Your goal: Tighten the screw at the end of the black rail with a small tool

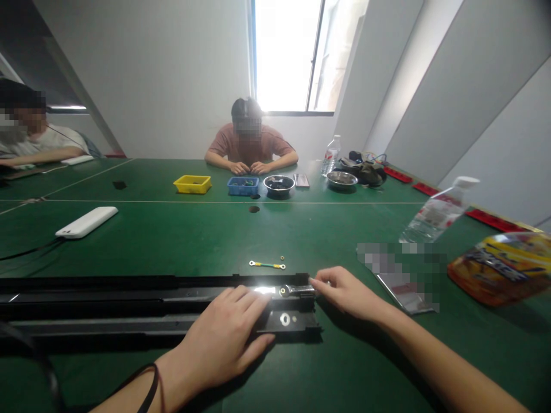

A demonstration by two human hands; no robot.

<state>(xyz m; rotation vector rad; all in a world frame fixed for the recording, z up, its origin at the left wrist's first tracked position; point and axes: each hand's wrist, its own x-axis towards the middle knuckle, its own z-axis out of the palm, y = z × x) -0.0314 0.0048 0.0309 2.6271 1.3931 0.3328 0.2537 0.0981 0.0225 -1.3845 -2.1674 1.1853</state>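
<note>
Two long black metal rails [189,304] lie side by side across the table in front of me. My left hand [226,330] rests over their right part, fingers stretched out across the metal and thumb apart on the near side. At the right end, my right hand [340,289] pinches the handle of a shiny ratchet wrench [299,291]. The wrench's round head sits over the far rail, with a brass-coloured spot at its centre. On the near rail shows a bright washer-like ring [284,319]. A short green-yellow wire with ring terminals [267,265] lies just beyond, beside a small brass ring [282,258].
A phone [400,281], a snack bag [501,269] and a water bottle [439,212] are at right. A white power bank [88,222] lies left. Farther back stand a yellow tray [192,184], a blue tray [243,186] and metal bowls [279,184]. Two people sit at the table.
</note>
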